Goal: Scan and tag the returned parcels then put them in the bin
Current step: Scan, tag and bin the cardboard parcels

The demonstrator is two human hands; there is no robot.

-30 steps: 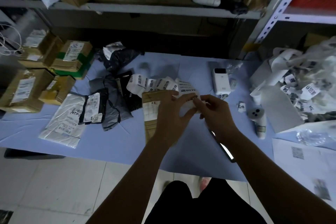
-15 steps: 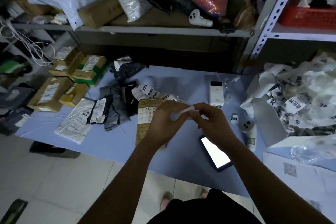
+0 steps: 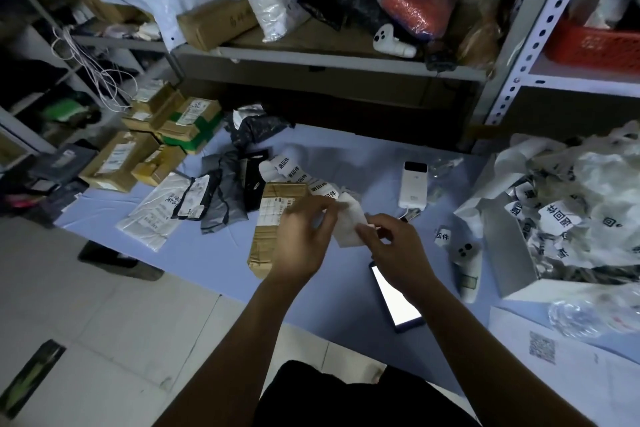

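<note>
Two hands: left hand [image 3: 301, 236] and right hand [image 3: 398, 246] meet above the middle of the table [image 3: 207, 253].
Left hand: thumb and fingers pinch the upper left edge of a white label [image 3: 349, 227].
Right hand: fingertips pinch the label's lower right edge, back of the hand up.
Label: pale side faces the camera and it is slightly curled. It sits at the near end of a label strip [image 3: 294, 173] printed with black characters. Cannot tell whether it is joined to the strip or torn off.
Parcel: brown cardboard parcel [image 3: 268, 218] lies flat on the table, below and just left of the left hand, with its shipping label up. Contact with the hand cannot be told.
Other parcels: grey and black bags [image 3: 221, 198] and a white bag [image 3: 156, 215] lie left of the parcel. Brown boxes [image 3: 117, 159] are stacked at the far left end.
Phone: phone [image 3: 394, 295] lies near the table's front edge, screen lit, partly under the right wrist.
Scanner: white scanner [image 3: 465, 263] lies right of the phone, with a loose tag [image 3: 442, 236] just beside its head.
Small white device [image 3: 414, 187]: lies beyond the right hand, dark window at its far end.
White box [image 3: 509, 246]: stands at the right and is filled with crumpled paper scraps [image 3: 571, 215].
Shelf [image 3: 329, 59]: carries bags, cartons and a second scanner [image 3: 393, 42].
</note>
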